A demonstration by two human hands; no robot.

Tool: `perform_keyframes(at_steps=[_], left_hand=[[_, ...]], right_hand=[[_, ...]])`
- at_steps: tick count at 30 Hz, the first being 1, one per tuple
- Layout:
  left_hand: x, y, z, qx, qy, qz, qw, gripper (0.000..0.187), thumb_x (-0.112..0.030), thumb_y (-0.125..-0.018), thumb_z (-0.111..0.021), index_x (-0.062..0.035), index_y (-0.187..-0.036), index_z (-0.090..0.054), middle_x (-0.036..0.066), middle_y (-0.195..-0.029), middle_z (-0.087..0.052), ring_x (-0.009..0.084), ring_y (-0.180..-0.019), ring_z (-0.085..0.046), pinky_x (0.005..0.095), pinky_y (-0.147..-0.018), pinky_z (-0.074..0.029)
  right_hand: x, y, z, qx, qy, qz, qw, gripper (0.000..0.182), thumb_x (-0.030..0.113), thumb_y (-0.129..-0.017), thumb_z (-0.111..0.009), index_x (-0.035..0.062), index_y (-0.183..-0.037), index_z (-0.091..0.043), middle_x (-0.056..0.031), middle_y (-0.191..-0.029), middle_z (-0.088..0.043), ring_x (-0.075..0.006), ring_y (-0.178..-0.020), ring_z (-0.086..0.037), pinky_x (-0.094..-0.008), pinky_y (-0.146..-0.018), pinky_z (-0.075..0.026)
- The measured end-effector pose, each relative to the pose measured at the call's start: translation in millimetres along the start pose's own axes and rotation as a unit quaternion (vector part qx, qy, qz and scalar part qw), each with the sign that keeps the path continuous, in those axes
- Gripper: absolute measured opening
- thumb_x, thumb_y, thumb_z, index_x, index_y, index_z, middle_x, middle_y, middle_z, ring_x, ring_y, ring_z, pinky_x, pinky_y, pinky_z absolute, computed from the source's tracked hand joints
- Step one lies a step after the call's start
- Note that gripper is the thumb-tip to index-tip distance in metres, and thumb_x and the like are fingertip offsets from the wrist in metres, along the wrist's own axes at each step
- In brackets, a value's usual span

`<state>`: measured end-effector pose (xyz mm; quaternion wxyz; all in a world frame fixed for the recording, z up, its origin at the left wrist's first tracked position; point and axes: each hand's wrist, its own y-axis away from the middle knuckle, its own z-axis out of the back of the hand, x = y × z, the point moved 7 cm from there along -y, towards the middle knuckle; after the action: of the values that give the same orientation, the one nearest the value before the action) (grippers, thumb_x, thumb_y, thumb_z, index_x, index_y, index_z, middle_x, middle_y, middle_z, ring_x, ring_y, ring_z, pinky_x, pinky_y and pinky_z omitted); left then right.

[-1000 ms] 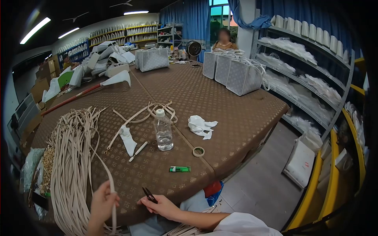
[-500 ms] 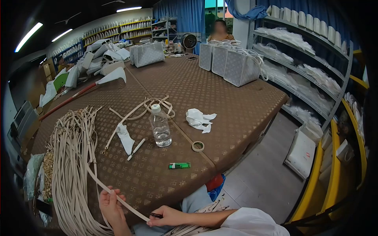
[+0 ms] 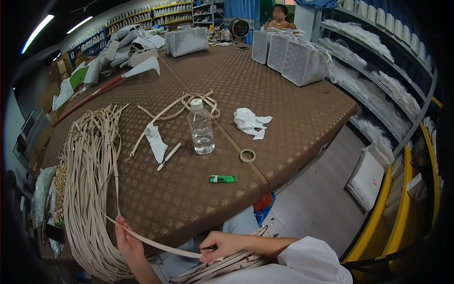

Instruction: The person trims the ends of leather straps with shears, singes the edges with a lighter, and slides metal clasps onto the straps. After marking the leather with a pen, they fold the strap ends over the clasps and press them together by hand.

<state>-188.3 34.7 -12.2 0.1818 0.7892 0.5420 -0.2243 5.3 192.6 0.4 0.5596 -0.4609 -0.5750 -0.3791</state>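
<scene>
One beige strap [image 3: 158,244] runs taut between my hands at the front edge of the table. My left hand [image 3: 128,241] is closed on it beside the big bundle of beige straps [image 3: 87,189]. Fingers curled, my right hand [image 3: 220,245] grips the strap's other end above my lap; a small dark thing shows in this hand, too small to name. Below it more straps [image 3: 222,267] with dark edges lie across my lap.
On the brown table [image 3: 198,203] are a water bottle [image 3: 201,130], tape roll [image 3: 247,155], green lighter pack [image 3: 223,179], white pen-like tool [image 3: 169,156] and white cloth [image 3: 251,122]. Patterned bags [image 3: 302,61] stand farther back, near a person [image 3: 279,21].
The view has tilted down and shifted left, so the table items appear higher and farther right. My right hand has moved slightly right, with the strap still held between both hands.
</scene>
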Motion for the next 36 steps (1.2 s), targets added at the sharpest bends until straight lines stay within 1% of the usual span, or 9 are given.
perform_keyframes(at_steps=[3, 4, 6, 9, 18, 22, 25, 31, 36], left_hand=[[31, 39, -54, -0.028, -0.115, 0.05, 0.992, 0.037, -0.02, -0.089, -0.045, 0.0014, -0.118, -0.041, 0.013, -0.1, -0.055, 0.0212, -0.089, -0.054, 0.0293, -0.079, -0.046], [49, 53, -59, 0.043, -0.144, 0.096, 0.984, 0.031, -0.013, -0.085, -0.048, 0.0037, -0.111, -0.046, 0.013, -0.102, -0.054, 0.0227, -0.092, -0.052, 0.0339, -0.083, -0.041], [68, 84, -76, 0.222, -0.428, 0.004, 0.876, 0.018, 0.0, -0.081, -0.05, 0.0053, -0.097, -0.056, 0.011, -0.092, -0.055, 0.0178, -0.084, -0.053, 0.0261, -0.076, -0.042], [74, 99, -81, 0.163, -0.424, 0.063, 0.889, 0.011, 0.007, -0.077, -0.049, 0.0057, -0.081, -0.059, 0.009, -0.086, -0.055, 0.0139, -0.08, -0.052, 0.0232, -0.073, -0.041], [71, 89, -62, 0.019, -0.271, 0.078, 0.959, 0.008, 0.002, -0.079, -0.049, 0.0035, -0.084, -0.054, 0.005, -0.081, -0.053, 0.0079, -0.068, -0.05, 0.0191, -0.06, -0.038], [85, 103, -71, 0.127, -0.436, 0.138, 0.88, 0.01, -0.005, -0.083, -0.052, 0.0036, -0.081, -0.057, 0.005, -0.084, -0.054, 0.0095, -0.078, -0.051, 0.0208, -0.069, -0.041], [77, 98, -69, 0.134, -0.397, 0.054, 0.906, 0.011, -0.006, -0.084, -0.051, 0.0039, -0.082, -0.056, 0.007, -0.084, -0.055, 0.011, -0.077, -0.052, 0.0221, -0.069, -0.042], [79, 102, -72, 0.088, -0.236, 0.125, 0.96, 0.011, -0.006, -0.086, -0.048, 0.0038, -0.084, -0.053, 0.01, -0.083, -0.056, 0.0133, -0.072, -0.055, 0.0242, -0.065, -0.045], [78, 101, -60, 0.09, -0.338, 0.084, 0.933, 0.013, -0.007, -0.084, -0.052, 0.0051, -0.085, -0.056, 0.008, -0.077, -0.058, 0.0118, -0.065, -0.055, 0.0235, -0.06, -0.046]], right_hand=[[-3, -4, 3, -0.073, -0.023, -0.006, 0.997, 0.027, 0.021, -0.08, -0.059, 0.0007, -0.063, -0.054, 0.0027, -0.053, -0.045, -0.0031, -0.053, -0.037, -0.022, -0.049, -0.032], [-2, -5, 7, -0.118, -0.034, 0.0, 0.992, 0.027, 0.021, -0.08, -0.059, 0.0008, -0.063, -0.053, 0.003, -0.052, -0.044, -0.003, -0.054, -0.036, -0.022, -0.049, -0.031], [6, -8, 8, -0.137, -0.017, 0.021, 0.99, 0.033, 0.017, -0.082, -0.058, 0.0013, -0.057, -0.043, 0.0025, -0.05, -0.036, -0.0038, -0.051, -0.031, -0.0224, -0.046, -0.028], [4, -7, 10, -0.174, 0.009, 0.011, 0.985, 0.033, 0.017, -0.082, -0.059, 0.0013, -0.057, -0.043, 0.0023, -0.049, -0.036, -0.0036, -0.05, -0.031, -0.0225, -0.045, -0.027], [3, 1, 7, -0.169, 0.079, 0.01, 0.982, 0.029, 0.019, -0.079, -0.062, 0.0004, -0.06, -0.05, 0.0024, -0.05, -0.037, -0.0038, -0.05, -0.032, -0.0223, -0.045, -0.027], [1, 6, 14, -0.236, 0.065, -0.008, 0.97, 0.023, 0.018, -0.079, -0.062, -0.0007, -0.068, -0.055, 0.0023, -0.053, -0.04, -0.0043, -0.052, -0.034, -0.0212, -0.047, -0.03], [9, 5, 16, -0.233, 0.076, 0.014, 0.969, 0.019, 0.016, -0.079, -0.061, -0.0012, -0.072, -0.057, 0.0016, -0.055, -0.042, -0.0046, -0.053, -0.036, -0.0212, -0.048, -0.032], [9, 9, 24, -0.269, 0.054, 0.025, 0.961, 0.014, 0.013, -0.079, -0.061, -0.0013, -0.079, -0.059, -0.0019, -0.06, -0.05, -0.0062, -0.056, -0.044, -0.0227, -0.049, -0.034], [28, 6, 14, -0.268, 0.171, 0.102, 0.943, 0.013, 0.01, -0.075, -0.064, -0.0015, -0.08, -0.059, -0.0049, -0.063, -0.05, -0.0105, -0.057, -0.047, -0.0235, -0.049, -0.035]])
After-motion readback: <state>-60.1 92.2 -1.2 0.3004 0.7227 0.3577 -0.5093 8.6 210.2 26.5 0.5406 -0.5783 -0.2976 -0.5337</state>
